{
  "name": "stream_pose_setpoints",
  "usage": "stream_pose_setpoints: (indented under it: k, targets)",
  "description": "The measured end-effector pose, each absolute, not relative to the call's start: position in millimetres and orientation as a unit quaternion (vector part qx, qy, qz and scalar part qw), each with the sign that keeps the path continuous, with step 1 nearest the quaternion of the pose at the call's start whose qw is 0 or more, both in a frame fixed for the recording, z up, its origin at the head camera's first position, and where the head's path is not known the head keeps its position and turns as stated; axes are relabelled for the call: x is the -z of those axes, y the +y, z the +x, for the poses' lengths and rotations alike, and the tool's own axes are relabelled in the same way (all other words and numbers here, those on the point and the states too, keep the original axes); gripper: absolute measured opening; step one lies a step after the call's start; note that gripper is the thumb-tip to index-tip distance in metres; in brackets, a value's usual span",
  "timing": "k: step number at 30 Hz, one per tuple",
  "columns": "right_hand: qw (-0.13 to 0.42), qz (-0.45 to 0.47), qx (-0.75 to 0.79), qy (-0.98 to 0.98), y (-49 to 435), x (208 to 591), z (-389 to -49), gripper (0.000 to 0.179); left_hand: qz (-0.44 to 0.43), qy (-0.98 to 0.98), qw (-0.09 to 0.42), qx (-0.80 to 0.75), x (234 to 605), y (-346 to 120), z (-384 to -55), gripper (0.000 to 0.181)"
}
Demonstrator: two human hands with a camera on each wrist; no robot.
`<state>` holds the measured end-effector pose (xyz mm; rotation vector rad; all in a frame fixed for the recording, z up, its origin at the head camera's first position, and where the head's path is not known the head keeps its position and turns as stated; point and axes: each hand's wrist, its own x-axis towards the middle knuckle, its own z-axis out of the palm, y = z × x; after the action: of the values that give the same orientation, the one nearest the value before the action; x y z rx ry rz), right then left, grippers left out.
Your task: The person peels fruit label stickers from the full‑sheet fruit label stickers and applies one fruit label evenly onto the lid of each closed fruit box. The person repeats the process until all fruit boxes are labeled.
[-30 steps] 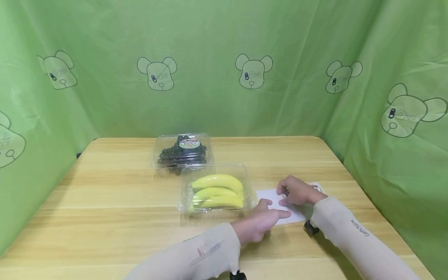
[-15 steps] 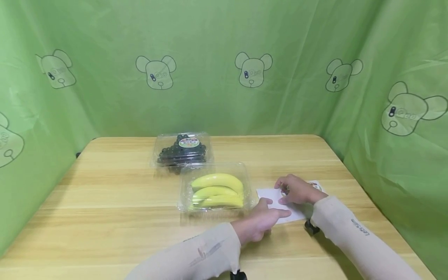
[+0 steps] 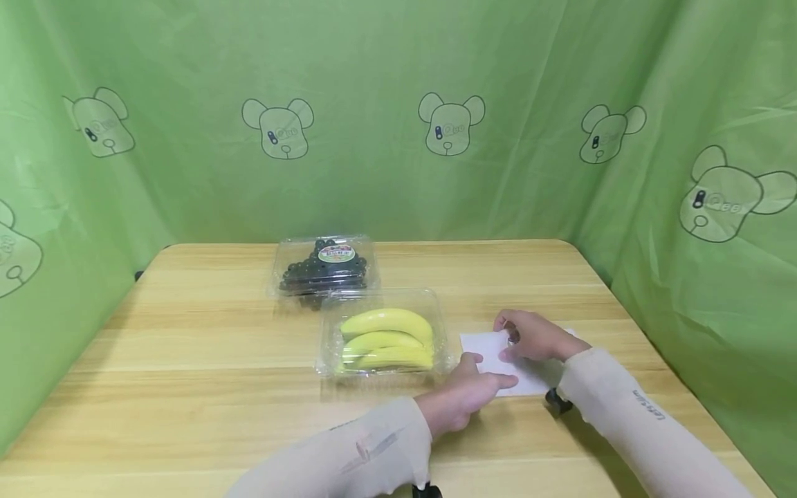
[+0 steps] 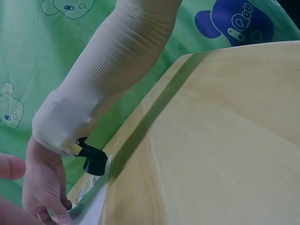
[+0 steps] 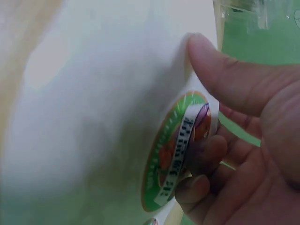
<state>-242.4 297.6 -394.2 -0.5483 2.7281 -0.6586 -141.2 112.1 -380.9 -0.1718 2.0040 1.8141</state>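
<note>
In the head view a white sticker sheet (image 3: 486,342) lies on the table, right of the banana box. My left hand (image 3: 463,394) presses on its near left part, thumb and index finger spread and fairly straight. My right hand (image 3: 532,335) is over the sheet, fingers curled, pinching at the edge of an oval fruit sticker (image 3: 513,335). From the right wrist that green-rimmed sticker (image 5: 173,154) appears close up near the sheet's edge, with bent fingertips (image 5: 208,150) on it and the thumb extended over the white paper. The right hand (image 4: 44,187) also shows in the left wrist view.
A clear plastic box (image 3: 438,321) with yellow bananas (image 3: 386,321) stands just left of the hands. Behind it to the left is another clear box (image 3: 372,259) of dark grapes (image 3: 299,277), bearing an oval label (image 3: 337,254). Green curtains (image 3: 373,187) surround the wooden table (image 3: 218,387).
The right hand has shifted slightly right, and the sheet's far right corner, which showed a printed sticker, is now mostly covered. The left hand stays nearly still.
</note>
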Motion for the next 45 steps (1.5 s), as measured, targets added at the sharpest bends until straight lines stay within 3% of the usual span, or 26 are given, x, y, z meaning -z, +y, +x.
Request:
stream_pose_setpoints:
  k: [8, 12, 18, 26, 34, 38, 45]
  targets:
    - [0.147, -0.244, 0.261, 0.923, 299, 382, -242, 0.031, -0.061, 0.723, 0.199, -0.659, 383, 114, -140, 0.088]
    - [0.154, -0.262, 0.278, 0.911, 296, 377, -241, 0.031, -0.067, 0.724, 0.19, -0.659, 384, 116, -140, 0.089]
    - [0.142, -0.275, 0.291, 0.906, 291, 374, -239, 0.028, -0.083, 0.718, 0.159, -0.672, 388, 122, -141, 0.08]
    - [0.132, -0.277, 0.302, 0.903, 285, 369, -234, 0.027, -0.085, 0.685, 0.134, -0.711, 394, 132, -142, 0.044]
    - [0.14, -0.271, 0.312, 0.9, 283, 368, -233, 0.03, -0.095, 0.646, 0.129, -0.746, 403, 141, -148, 0.022]
    - [0.139, -0.25, 0.329, 0.9, 285, 368, -234, 0.036, -0.102, 0.647, 0.119, -0.746, 404, 141, -149, 0.026]
    - [0.114, -0.267, 0.301, 0.908, 291, 368, -236, 0.021, -0.124, 0.625, 0.092, -0.765, 402, 145, -150, 0.041]
